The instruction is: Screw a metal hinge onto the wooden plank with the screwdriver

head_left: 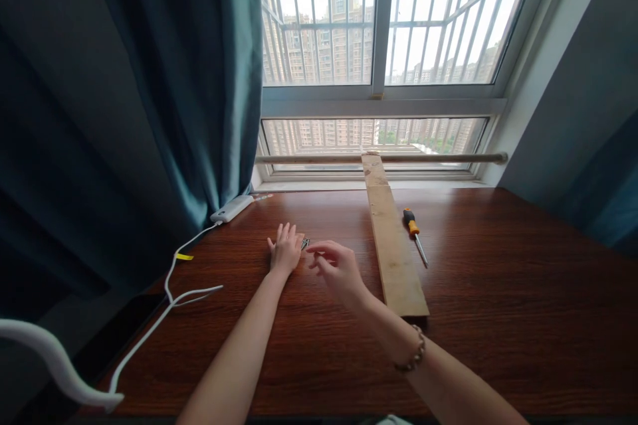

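Observation:
My left hand lies palm down on the wooden table with its fingers spread. At its right edge is a small cluster of dark, shiny pieces that look like screws; part of it is covered by the hand. My right hand hovers just right of these pieces, thumb and fingers curled toward each other in a pinch. Whatever sits between those fingertips is too small to make out. A long, narrow wooden board rests right of my right hand, its far end at the window rail.
Beyond the board lies a screwdriver with a black and orange handle. A white power strip stands by the blue curtain, its white cable running down the table's left side. The barred window closes off the back.

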{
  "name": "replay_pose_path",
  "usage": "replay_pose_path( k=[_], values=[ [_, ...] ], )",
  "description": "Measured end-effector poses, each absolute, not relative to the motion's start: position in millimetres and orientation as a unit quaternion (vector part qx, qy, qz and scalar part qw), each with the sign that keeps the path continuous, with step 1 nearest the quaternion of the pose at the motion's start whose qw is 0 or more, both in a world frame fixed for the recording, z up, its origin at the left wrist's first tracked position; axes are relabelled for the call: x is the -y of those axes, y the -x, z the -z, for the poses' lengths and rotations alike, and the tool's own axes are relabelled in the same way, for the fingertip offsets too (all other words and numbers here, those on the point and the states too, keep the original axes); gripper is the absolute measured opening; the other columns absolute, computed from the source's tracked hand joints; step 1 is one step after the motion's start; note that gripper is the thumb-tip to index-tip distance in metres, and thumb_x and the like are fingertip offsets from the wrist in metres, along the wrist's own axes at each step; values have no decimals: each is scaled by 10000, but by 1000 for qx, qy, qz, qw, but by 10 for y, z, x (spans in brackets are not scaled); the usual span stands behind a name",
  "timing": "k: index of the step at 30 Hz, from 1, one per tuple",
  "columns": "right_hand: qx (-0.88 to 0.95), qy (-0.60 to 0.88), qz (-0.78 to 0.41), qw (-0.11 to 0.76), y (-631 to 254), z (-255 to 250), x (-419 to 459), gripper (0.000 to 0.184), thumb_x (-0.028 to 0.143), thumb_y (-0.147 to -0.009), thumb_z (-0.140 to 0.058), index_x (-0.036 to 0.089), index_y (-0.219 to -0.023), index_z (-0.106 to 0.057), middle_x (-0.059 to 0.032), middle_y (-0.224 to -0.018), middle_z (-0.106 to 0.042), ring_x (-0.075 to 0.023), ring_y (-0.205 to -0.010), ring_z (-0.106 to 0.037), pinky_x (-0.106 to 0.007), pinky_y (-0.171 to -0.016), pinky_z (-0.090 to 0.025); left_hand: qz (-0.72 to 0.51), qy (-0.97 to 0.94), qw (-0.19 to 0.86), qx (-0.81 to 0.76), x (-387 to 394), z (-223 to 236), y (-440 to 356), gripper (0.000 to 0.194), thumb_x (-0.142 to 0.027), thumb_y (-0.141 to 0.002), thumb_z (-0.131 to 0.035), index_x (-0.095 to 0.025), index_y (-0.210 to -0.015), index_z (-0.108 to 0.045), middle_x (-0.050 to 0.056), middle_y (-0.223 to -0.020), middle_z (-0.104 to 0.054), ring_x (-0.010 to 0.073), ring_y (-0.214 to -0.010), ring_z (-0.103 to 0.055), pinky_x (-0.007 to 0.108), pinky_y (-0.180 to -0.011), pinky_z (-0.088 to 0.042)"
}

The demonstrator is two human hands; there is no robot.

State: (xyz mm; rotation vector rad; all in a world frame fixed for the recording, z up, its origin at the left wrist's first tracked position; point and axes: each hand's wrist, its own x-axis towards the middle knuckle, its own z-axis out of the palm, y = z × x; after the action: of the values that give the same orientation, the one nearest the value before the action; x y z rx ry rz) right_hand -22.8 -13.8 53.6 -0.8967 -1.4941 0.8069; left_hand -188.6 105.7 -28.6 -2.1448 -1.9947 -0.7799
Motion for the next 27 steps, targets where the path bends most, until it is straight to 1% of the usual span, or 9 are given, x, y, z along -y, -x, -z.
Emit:
replay_pose_path(
  k=[4,6,9,12,15,18,21,24,27],
  values=[
    [653,434,-209,584,-724,-784,415,211,195,-810,-502,188,-884,-700,-52,-895,-685,-160,-809,-626,-249,-672,-491,331,728,94,592,-974,204,1735,475,-367,-911,-335,-133,-1293,-492,168,-1418,-413,293,-1373,-265,599,-1079,-178],
    [595,519,-134,599,-1152,-656,368,236,242,-829,-476,174,-891,-693,-73,-913,-687,-182,-830,-622,-292,-729,-486,368,750,88,543,-886,153,1589,457,-364,-907,-357,-138,-1275,-508,161,-1397,-443,282,-1361,-294,557,-1098,-186],
    [522,598,-116,597,-1514,-278,202,330,313,-837,-428,136,-975,-669,-121,-1014,-669,-220,-867,-619,-333,-762,-476,412,775,29,479,-688,112,1271,424,-375,-902,-372,-160,-1226,-543,140,-1346,-501,258,-1334,-347,495,-1102,-242],
    [476,638,-165,582,-1575,30,75,428,361,-797,-438,74,-1038,-644,-186,-1063,-648,-258,-880,-626,-368,-808,-458,442,766,-90,458,-470,130,857,402,-375,-897,-378,-158,-1182,-561,136,-1286,-548,232,-1262,-446,428,-1067,-332],
    [435,619,-250,604,-1538,137,34,392,396,-741,-486,110,-931,-674,-156,-976,-677,-276,-895,-624,-362,-818,-445,474,691,-224,498,-338,131,412,368,-376,-854,-453,-145,-1109,-584,148,-1189,-606,237,-1137,-548,403,-981,-415],
    [400,559,-366,628,-1509,149,32,306,422,-673,-540,159,-757,-673,-94,-818,-694,-267,-832,-633,-326,-732,-468,469,541,-370,592,-326,43,19,257,-368,-795,-526,-137,-851,-626,132,-917,-682,236,-916,-634,358,-810,-496],
    [389,519,-430,627,-1480,166,35,342,471,-655,-535,165,-747,-658,-70,-731,-690,-239,-726,-646,-303,-634,-488,454,415,-508,603,-370,-94,-262,243,-377,-746,-581,-143,-684,-593,68,-642,-642,205,-683,-641,300,-612,-506],
    [346,461,-494,651,-1429,192,42,364,462,-602,-598,162,-804,-644,-62,-729,-694,-219,-687,-647,-298,-619,-500,468,344,-587,564,-411,-179,-423,171,-296,-693,-630,-144,-630,-583,41,-557,-609,181,-579,-619,276,-545,-497],
    [307,397,-528,685,-1347,203,54,376,427,-568,-681,163,-831,-630,-59,-784,-701,-214,-745,-647,-299,-661,-510,483,314,-602,552,-457,-144,-463,152,-265,-732,-575,-143,-644,-596,72,-597,-634,199,-598,-636,301,-568,-514]
  ],
)
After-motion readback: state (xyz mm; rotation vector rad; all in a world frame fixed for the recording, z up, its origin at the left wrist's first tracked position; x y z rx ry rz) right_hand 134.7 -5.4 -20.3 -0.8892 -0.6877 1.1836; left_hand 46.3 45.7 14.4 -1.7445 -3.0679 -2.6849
